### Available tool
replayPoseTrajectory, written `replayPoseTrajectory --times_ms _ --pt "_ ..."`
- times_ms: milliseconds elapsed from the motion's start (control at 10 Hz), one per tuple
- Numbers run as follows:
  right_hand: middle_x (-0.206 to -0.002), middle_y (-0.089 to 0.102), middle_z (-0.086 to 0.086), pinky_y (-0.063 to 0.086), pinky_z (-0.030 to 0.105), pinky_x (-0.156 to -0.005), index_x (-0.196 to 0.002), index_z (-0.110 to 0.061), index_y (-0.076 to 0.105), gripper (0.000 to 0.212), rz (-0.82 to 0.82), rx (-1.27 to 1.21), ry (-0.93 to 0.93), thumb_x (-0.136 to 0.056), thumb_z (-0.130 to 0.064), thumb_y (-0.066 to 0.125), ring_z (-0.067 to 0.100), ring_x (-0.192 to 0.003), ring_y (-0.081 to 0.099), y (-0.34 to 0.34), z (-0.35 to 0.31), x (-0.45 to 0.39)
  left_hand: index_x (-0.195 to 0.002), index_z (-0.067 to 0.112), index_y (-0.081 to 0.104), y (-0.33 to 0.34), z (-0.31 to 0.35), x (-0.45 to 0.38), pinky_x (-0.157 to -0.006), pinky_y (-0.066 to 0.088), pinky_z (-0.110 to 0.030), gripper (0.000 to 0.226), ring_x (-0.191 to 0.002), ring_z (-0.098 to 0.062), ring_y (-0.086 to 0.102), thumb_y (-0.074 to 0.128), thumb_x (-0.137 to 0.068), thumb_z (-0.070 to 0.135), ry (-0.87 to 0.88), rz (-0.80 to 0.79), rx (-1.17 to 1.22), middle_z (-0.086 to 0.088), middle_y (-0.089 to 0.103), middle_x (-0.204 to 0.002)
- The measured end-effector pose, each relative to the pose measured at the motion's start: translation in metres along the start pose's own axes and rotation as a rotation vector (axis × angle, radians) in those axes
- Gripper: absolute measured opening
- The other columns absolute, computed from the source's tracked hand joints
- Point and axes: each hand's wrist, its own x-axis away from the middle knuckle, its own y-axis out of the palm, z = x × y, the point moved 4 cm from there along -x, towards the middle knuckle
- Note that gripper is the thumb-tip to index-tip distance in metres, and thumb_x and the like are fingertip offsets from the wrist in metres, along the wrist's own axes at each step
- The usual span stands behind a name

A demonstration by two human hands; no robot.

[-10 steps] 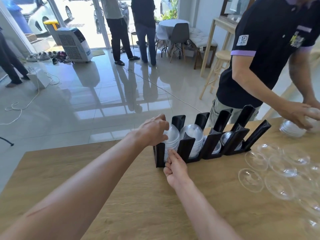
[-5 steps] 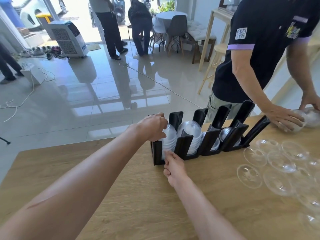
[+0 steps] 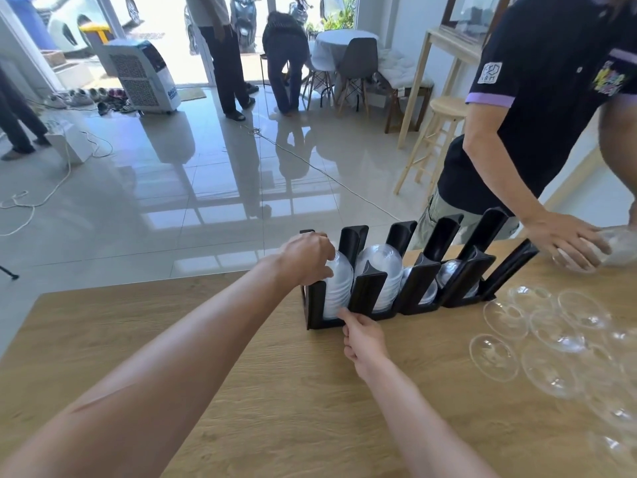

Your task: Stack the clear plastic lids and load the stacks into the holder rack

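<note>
Head view is showing the left hand (image 3: 306, 258) reaching over the far side of the black plastic slotted holder rack (image 3: 396, 288), its grip closed around the top of the stack of clear domed plastic lids (image 3: 339, 288) standing in the leftmost slot; this is probably pressing the stack down so it seats fully. Right hand (image 3: 362, 339) is bracing the rack's near rail, its fingers curled against the base, likely keeping the rack from sliding on the wooden desk (image 3: 241, 391). Rack is sitting near the desk's far edge. Loose clear lids (image 3: 537, 339) are lying spread toward the desk's right edge, glossy, see-through, rims down. Another person's hand (image 3: 565, 243) is covering more lids by the far right corner.
</note>
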Motion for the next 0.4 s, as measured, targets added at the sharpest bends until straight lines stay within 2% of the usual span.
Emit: replayPoseTrajectory --times_ms 100,200,300,400 --pt "-0.068 0.053 -0.001 0.033 0.023 -0.045 -0.109 -0.015 0.069 0.017 -0.059 0.171 -0.08 -0.099 -0.028 0.065 0.008 -0.051 0.041 -0.006 -0.005 0.01 -0.131 0.025 0.062 -0.002 -0.003 0.01 -0.094 0.043 -0.035 0.039 -0.115 -0.025 0.058 0.061 -0.094 0.038 0.005 0.074 0.047 0.001 0.057 -0.132" --pt "-0.087 0.063 0.004 0.048 0.022 -0.054 -0.119 -0.017 0.064 0.021 -0.129 0.429 -0.21 -0.1 -0.026 0.062 0.01 -0.066 0.056 -0.014 -0.01 0.025 -0.13 0.027 0.061 -0.003 -0.007 0.023 -0.089 0.043 -0.034 0.038 -0.114 -0.022 0.058 0.058 -0.095 0.042 0.008 0.176 0.14 0.006 0.055 -0.134" --pt "-0.105 0.064 0.0 0.056 0.025 -0.072 -0.126 -0.024 0.06 0.029 -0.213 0.595 -0.31 -0.098 -0.029 0.064 0.014 -0.091 0.063 -0.027 -0.009 0.042 -0.126 0.028 0.061 0.002 -0.012 0.049 -0.09 0.045 -0.033 0.036 -0.119 -0.015 0.052 0.056 -0.095 0.045 0.009 0.324 0.259 0.011 0.051 -0.13" --pt "-0.107 0.064 -0.005 0.055 0.027 -0.083 -0.123 -0.026 0.063 0.027 -0.182 0.679 -0.376 -0.097 -0.032 0.066 0.012 -0.099 0.063 -0.046 -0.009 0.052 -0.125 0.031 0.059 0.015 -0.022 0.081 -0.091 0.044 -0.032 0.034 -0.121 -0.01 0.046 0.054 -0.095 0.046 -0.077 0.488 0.37 0.015 0.049 -0.127"
